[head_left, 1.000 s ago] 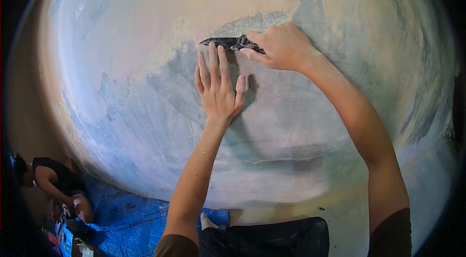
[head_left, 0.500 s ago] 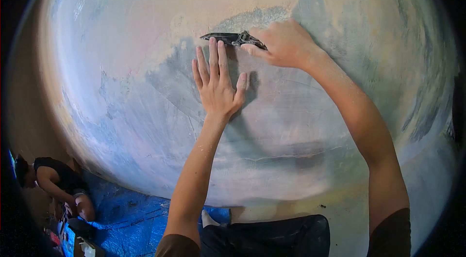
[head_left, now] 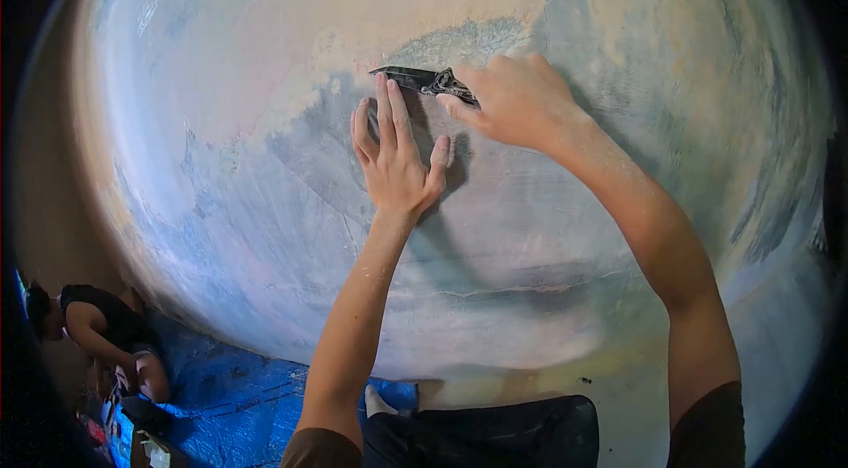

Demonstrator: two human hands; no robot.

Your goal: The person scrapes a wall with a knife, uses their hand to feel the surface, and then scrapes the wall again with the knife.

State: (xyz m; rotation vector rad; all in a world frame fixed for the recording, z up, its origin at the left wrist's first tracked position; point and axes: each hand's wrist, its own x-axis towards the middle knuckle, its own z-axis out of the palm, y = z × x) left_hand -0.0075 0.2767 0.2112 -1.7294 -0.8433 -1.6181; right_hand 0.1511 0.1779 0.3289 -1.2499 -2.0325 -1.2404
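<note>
A dark folding knife [head_left: 415, 78] lies along a painted wall [head_left: 530, 203], its blade pointing left. My right hand [head_left: 521, 97] is closed around its handle. Fingertips of my left hand [head_left: 396, 154] touch the blade near its tip, with the fingers stretched upward and the thumb apart. Just above the blade is a rough grey-green patch [head_left: 468, 40] where the surface looks scraped or peeled. Smooth grey-blue paint surrounds my left hand. Whether the blade edge sits under the paint cannot be made out.
Blue tarp [head_left: 238, 397] covers the floor at the lower left. A person [head_left: 97, 335] in a dark top sits bent over there, beside an open box [head_left: 155, 450]. My dark-clothed leg [head_left: 495, 433] is at the bottom. A dark crumb [head_left: 586, 380] lies right of it.
My right hand and the knife have shifted slightly down, and the blade now slants more, its tip higher than its handle. My left fingers have bent a little and drawn closer together.
</note>
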